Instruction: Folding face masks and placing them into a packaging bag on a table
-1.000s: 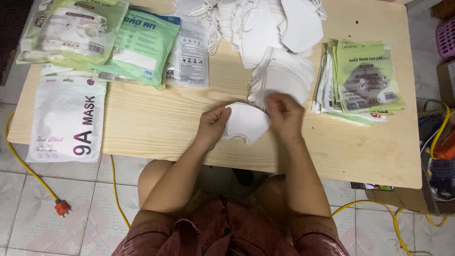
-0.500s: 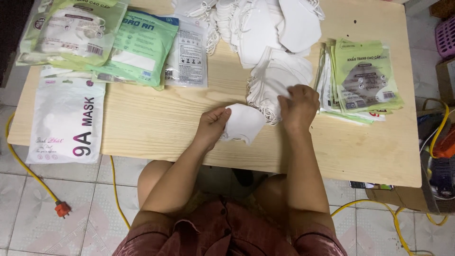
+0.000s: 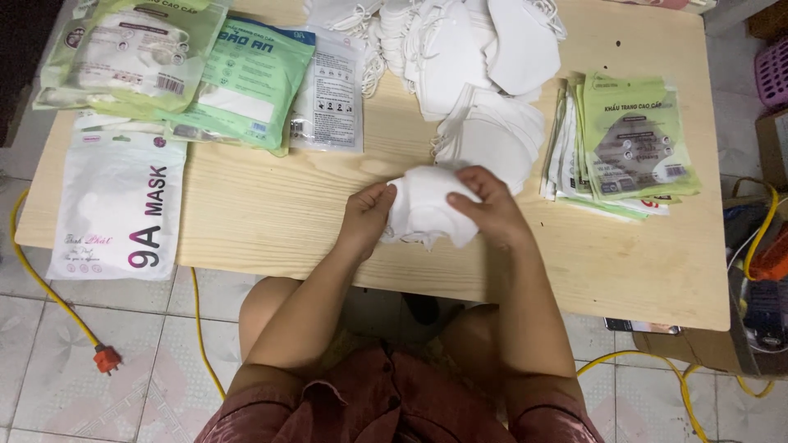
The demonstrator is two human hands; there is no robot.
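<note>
At the near edge of the pale wooden table (image 3: 271,213), the person's two hands meet over a small stack of white folded face masks (image 3: 427,205). The left hand (image 3: 367,220) clasps the stack's left side, fingers curled together against it and thumb on top. The right hand (image 3: 484,209) closes over the right side, thumb pressed on the upper face and fingers wrapped beneath. Both grips press inward from opposite sides, apparently to square the masks and keep the bundle from fanning apart. The bundle sits low over the tabletop; whether it touches the wood cannot be told.

Just beyond the hands lies a loose heap of white masks with ear loops (image 3: 468,57), within easy reach as supply. To the person's right, a fanned pile of flat green and white printed pouches (image 3: 632,143) lies close by, seemingly staged for filling. To the left sit a large white printed bag (image 3: 119,209), a clear-fronted instruction sachet (image 3: 332,90), and several filled green packets (image 3: 205,70), set clear of the working space. A yellow cable with an orange plug (image 3: 105,358) trails across the tiled floor (image 3: 49,385) under the table.
</note>
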